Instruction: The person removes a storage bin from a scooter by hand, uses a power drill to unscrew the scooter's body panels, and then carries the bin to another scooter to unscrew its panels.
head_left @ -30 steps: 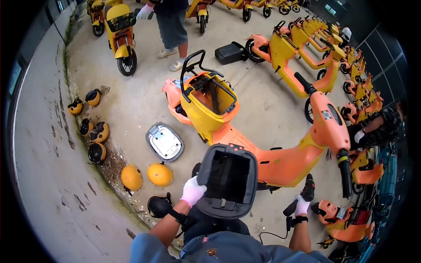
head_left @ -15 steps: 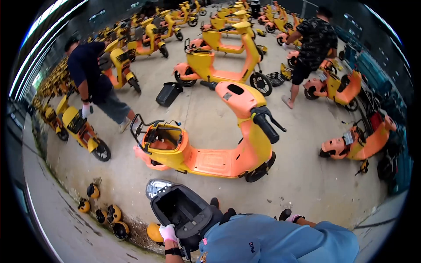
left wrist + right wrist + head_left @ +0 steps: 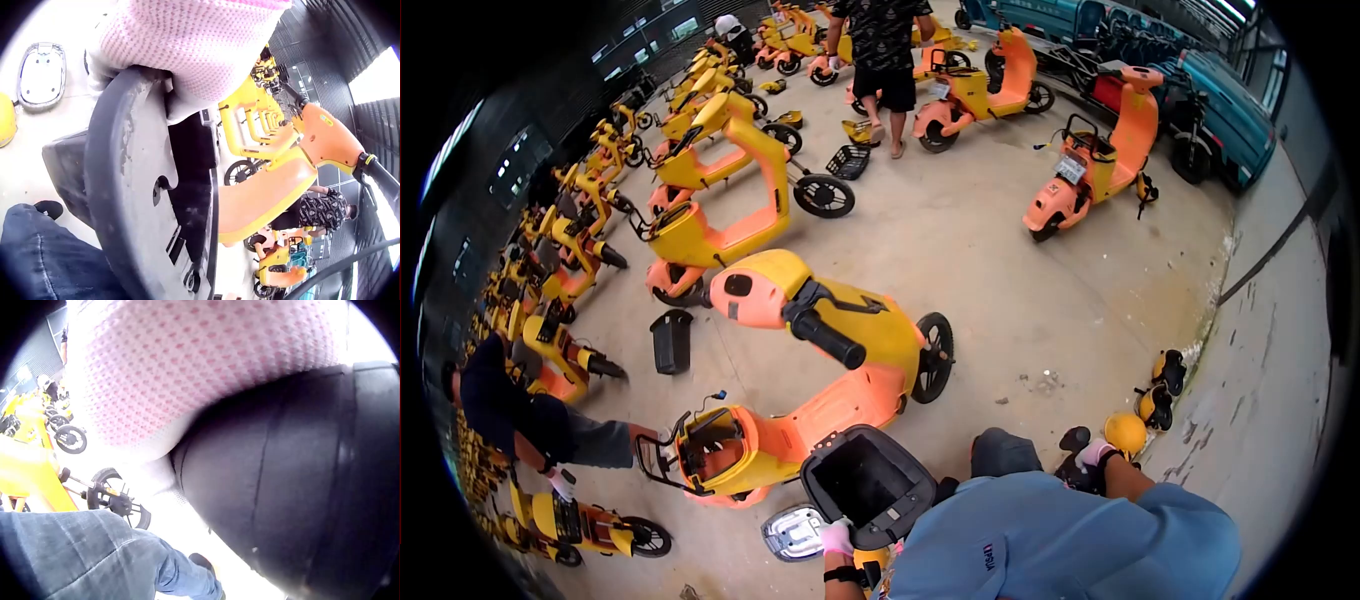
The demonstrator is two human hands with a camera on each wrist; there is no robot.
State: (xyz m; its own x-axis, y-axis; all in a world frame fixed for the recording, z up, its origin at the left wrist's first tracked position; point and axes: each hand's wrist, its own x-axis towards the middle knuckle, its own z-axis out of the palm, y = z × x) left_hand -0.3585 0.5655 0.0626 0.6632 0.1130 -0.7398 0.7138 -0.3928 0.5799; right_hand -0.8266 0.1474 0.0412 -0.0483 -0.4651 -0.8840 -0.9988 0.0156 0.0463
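Observation:
My gloved left hand grips the rim of a black storage bin, its opening facing up. In the left wrist view the glove wraps over the bin's scuffed rim. My gloved right hand, low at the right, holds a black cordless drill; the drill's dark body fills much of the right wrist view. In front of me stands a yellow and orange scooter, its seat compartment uncovered. The bin is beside the scooter's rear, overlapping it in the head view.
A seat lid lies silver side up by the bin. Yellow helmets line the wall at the right. Another black bin and a black basket rest on the floor. Two people are among the parked scooters.
My view has swung round to the right. The left hand still holds the bin, which has moved with my turning body. The right hand keeps the drill.

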